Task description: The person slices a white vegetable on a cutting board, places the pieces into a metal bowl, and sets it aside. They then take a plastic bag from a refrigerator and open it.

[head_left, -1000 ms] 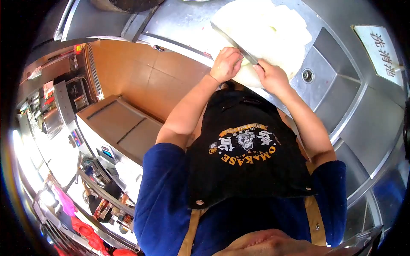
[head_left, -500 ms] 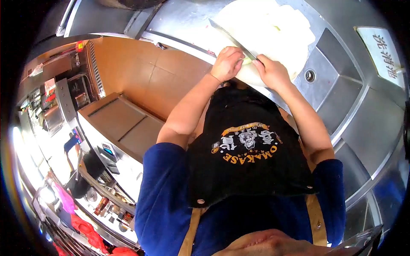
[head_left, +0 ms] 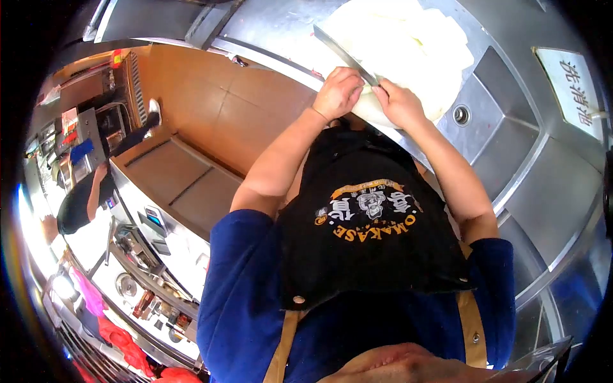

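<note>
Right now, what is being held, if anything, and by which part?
The right hand has its grip on the knife at its handle end. The left hand is curled beside the blade; whether it holds anything cannot be told.

Brightly lit, fisheye-curved, black corners, glare on counter (head_left: 281,29) (detail lost)

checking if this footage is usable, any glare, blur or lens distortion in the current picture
Head view: glare bleaches the white area around the knife, hiding detail; head view: fisheye distortion bows the sink surround, with black corners; head view: apron lettering stays readable, far-left background too small to judge.
</note>
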The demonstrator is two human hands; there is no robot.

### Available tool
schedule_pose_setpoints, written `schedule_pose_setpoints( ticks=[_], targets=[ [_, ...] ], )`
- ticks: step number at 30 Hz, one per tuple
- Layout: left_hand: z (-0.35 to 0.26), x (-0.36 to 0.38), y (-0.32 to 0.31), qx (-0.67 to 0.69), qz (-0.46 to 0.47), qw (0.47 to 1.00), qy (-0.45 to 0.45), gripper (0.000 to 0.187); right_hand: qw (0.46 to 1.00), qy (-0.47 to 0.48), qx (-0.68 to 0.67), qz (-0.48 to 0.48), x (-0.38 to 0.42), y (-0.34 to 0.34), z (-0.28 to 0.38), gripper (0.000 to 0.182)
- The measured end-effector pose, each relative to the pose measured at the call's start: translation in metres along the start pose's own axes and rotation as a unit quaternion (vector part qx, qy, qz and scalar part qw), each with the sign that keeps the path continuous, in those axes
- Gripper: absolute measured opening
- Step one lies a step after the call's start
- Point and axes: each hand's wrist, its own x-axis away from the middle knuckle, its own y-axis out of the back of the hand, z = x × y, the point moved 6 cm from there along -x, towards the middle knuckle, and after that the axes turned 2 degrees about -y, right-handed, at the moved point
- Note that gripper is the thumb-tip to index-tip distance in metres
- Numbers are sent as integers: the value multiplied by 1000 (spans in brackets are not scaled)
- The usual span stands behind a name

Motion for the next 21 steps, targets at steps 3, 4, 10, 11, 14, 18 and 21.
schedule_pose_setpoints(
  ticks=[3,4,10,11,14,18,21],
  targets=[
    [1,0,2,4,9,1000,3,18,999,-20,7,28,8,15,10,36],
    [2,0,2,4,8,1000,5,18,998,-34,6,46,16,20,13,36],
    [0,0,4,0,-8,1000,-8,18,999,-25,13,20,4,-6,5,35],
    [-1,0,7,-2,-8,1000,-8,18,999,-24,12,18,4,-4,3,35],
    [-1,0,11,-6,-7,1000,-8,19,999,-20,-2,35,9,10,14,34],
    [1,7,8,-3,-30,1000,-4,19,999,-20,-2,31,12,-6,8,34],
    [0,7,11,-12,-17,1000,-12,18,999,-17,2,37,4,-1,14,34]
  ],
)
